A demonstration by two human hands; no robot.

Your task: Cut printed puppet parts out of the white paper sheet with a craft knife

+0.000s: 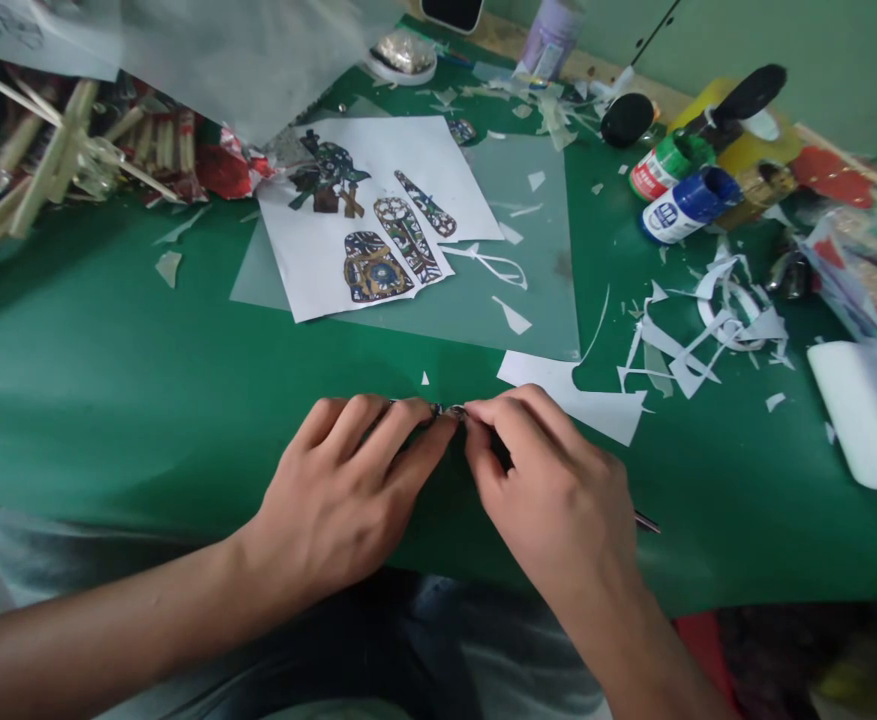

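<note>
My left hand (348,480) and my right hand (550,480) meet at the near edge of the green mat (108,380). Their fingertips pinch together on a small dark patterned piece (449,411), mostly hidden between them. A thin dark tool (644,521) sticks out from under my right hand. Beyond the hands lies a white sheet (378,190) bearing several painted cut-out figures (378,265).
White paper scraps (708,330) and an offcut (580,395) litter the right side. Paint bottles, one blue (689,205) and one green (670,165), lie at the back right. Bamboo sticks (40,170) pile up at the back left. A translucent sheet (513,270) underlies the white sheet.
</note>
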